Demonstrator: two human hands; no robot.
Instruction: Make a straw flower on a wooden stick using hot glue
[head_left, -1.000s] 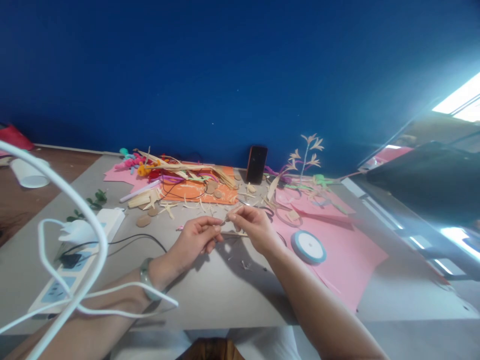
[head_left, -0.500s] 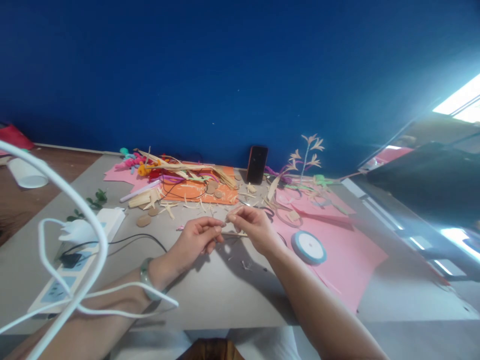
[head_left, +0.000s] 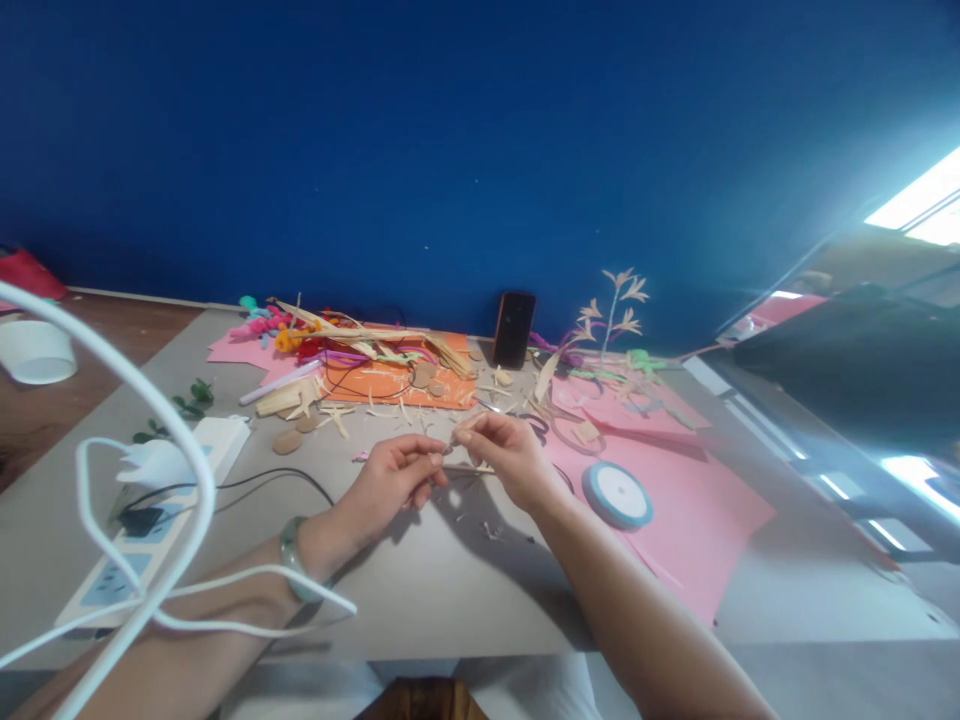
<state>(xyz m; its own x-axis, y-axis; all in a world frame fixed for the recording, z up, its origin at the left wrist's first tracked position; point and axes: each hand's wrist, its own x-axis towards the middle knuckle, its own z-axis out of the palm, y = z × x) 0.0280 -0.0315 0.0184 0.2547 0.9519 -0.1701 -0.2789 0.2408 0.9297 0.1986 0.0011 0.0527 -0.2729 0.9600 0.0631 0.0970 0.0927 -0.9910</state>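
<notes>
Over the middle of the grey table, my left hand [head_left: 394, 478] pinches something tiny between thumb and forefinger. My right hand [head_left: 508, 455] meets it from the right, its fingertips pressed together close to the left ones. What the fingers hold is too small to make out. Beneath and behind the right fingers lies a pale strip [head_left: 469, 468]. White scraps [head_left: 491, 531] are scattered on the tabletop below the hands. Dark scissor handles [head_left: 537, 425] show just beyond my right hand.
An orange sheet [head_left: 360, 385] with straw-coloured husk strips lies behind. A phone [head_left: 514, 330] leans on the blue wall beside husk flowers [head_left: 611, 310]. At right, a ribbon spool [head_left: 617, 494] rests on pink paper [head_left: 697, 510]. White cables cross a power strip [head_left: 214, 445] at left.
Both hands stay in nearly the same place, with only slight finger movement. At the far left, the white cup has shifted a little to the left and now stands more upright.
</notes>
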